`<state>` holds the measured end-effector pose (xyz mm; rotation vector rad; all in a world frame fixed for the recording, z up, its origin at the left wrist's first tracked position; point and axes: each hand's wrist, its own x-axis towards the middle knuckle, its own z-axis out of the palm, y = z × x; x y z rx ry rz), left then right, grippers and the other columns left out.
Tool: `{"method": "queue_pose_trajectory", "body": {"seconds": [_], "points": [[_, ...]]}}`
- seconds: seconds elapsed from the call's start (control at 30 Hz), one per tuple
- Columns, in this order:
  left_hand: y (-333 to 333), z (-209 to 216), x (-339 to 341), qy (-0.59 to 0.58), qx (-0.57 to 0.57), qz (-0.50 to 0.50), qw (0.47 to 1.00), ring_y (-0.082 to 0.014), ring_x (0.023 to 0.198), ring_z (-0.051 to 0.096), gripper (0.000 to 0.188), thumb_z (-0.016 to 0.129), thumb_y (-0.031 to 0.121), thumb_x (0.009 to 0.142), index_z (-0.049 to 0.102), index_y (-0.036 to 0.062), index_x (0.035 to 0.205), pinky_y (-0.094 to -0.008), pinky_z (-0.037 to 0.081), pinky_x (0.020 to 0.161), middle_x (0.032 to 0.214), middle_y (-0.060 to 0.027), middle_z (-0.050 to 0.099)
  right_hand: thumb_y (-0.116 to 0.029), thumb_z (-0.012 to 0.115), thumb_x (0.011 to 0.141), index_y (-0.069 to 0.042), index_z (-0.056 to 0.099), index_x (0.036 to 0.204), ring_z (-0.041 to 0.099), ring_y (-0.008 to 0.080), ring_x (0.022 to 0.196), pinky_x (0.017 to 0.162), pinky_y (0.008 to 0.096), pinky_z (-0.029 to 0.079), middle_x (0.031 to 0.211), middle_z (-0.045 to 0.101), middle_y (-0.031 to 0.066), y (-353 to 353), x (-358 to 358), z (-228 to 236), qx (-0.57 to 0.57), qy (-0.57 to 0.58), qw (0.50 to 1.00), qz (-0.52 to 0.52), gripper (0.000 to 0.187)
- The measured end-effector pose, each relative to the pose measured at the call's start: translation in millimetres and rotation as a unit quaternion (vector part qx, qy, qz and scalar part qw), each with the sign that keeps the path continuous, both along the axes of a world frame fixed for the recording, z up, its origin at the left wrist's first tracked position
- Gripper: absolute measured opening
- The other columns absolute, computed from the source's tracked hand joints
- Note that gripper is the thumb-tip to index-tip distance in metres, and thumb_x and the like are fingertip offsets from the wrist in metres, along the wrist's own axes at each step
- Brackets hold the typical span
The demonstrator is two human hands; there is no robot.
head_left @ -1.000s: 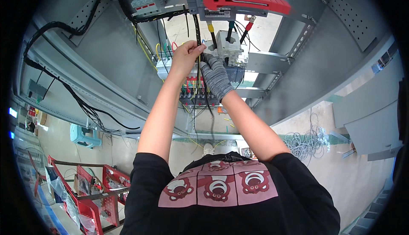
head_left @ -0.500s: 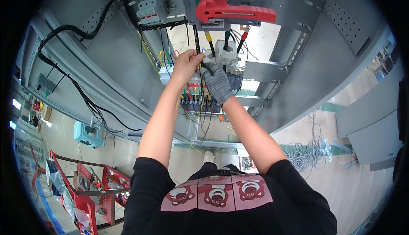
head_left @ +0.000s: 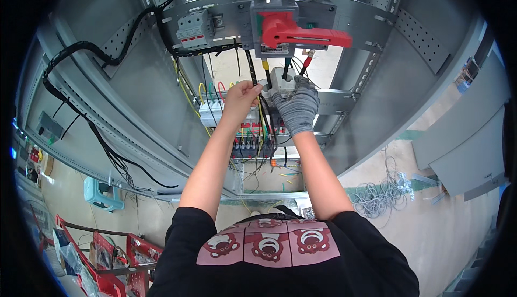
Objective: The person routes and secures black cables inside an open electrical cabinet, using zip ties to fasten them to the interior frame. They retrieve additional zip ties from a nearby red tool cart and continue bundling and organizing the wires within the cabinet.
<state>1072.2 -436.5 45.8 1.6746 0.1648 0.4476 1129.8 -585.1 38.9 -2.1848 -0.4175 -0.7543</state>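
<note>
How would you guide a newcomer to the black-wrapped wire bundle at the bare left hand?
Inside the grey metal cabinet, find the long red handle near the top centre. Below and left of it, the black-wrapped wire bundle runs down to the bare left hand. Unlike the three thick black cables to its right, it wears no yellow, green or red sleeve.

An electrical assembly workshop: an open grey metal cabinet [head_left: 385, 95] with a red-handled switch [head_left: 277, 30] and black wiring [head_left: 252, 68], grey cable [head_left: 379, 197] (loosely tangled) on the floor [head_left: 388, 248].
</note>
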Motion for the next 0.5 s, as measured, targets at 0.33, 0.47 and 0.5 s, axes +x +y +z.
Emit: {"method": "queue_pose_trajectory", "body": {"seconds": [0.33,0.47,0.5], "points": [[9.9,-1.1,1.8,-0.001,-0.045,-0.037,0.998,-0.0039,0.059,0.045,0.017,0.062,0.018,0.088,0.052,0.0073,0.080,-0.0202,0.039,0.057,0.067,0.0048,0.049,-0.026,0.079,0.058,0.001,0.054,0.094,0.053,0.0355,0.085,0.077,0.0429,0.046,0.089,0.054,0.0185,15.9,5.7,20.8,0.122,-0.100,0.987,0.006,0.051],[20.7,-3.6,0.3,0.016,-0.002,-0.071,0.997,-0.0045,0.065,0.045,0.014,0.056,0.016,0.092,0.055,0.0050,0.084,-0.0201,0.040,0.063,0.070,0.0050,0.048,-0.030,0.080,0.059,0.002,0.055,0.100,0.052,0.0348,0.092,0.082,0.0425,0.045,0.092,0.056,0.0179,10.8,1.5,5.8,0.035,-0.074,0.997,0.001,0.057],[21.3,-0.7,-3.9,0.011,-0.024,-0.087,0.996,-0.0048,0.066,0.045,0.013,0.054,0.015,0.093,0.057,0.0045,0.087,-0.0203,0.040,0.064,0.071,0.0046,0.049,-0.031,0.080,0.059,0.002,0.055,0.101,0.052,0.0346,0.093,0.083,0.0424,0.045,0.092,0.057,0.0179,7.5,2.4,-5.0,0.012,-0.071,0.997,0.006,0.058]]}}
